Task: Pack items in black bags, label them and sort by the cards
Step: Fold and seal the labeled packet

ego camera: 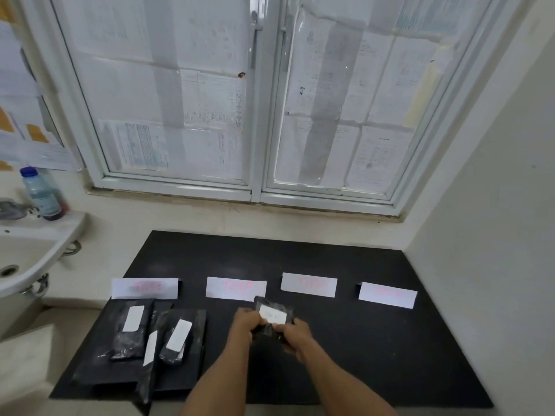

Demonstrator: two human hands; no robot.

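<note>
A small black bag (272,316) with a white label is held up just in front of the second white card (235,289). My left hand (244,325) grips its left lower edge and my right hand (295,336) grips its right lower edge. Several white cards with pink writing stand in a row on the black mat (375,340): a first card (144,288), a third card (308,284) and a fourth card (387,294). Below the first card lie three labelled black bags (132,331) (177,340) (148,364) on flat black bags.
A white sink (33,253) juts out at the left, with a blue-capped bottle (42,193) on its rim. A paper-covered window (255,100) rises behind the mat. A white wall (495,235) borders the mat's right side.
</note>
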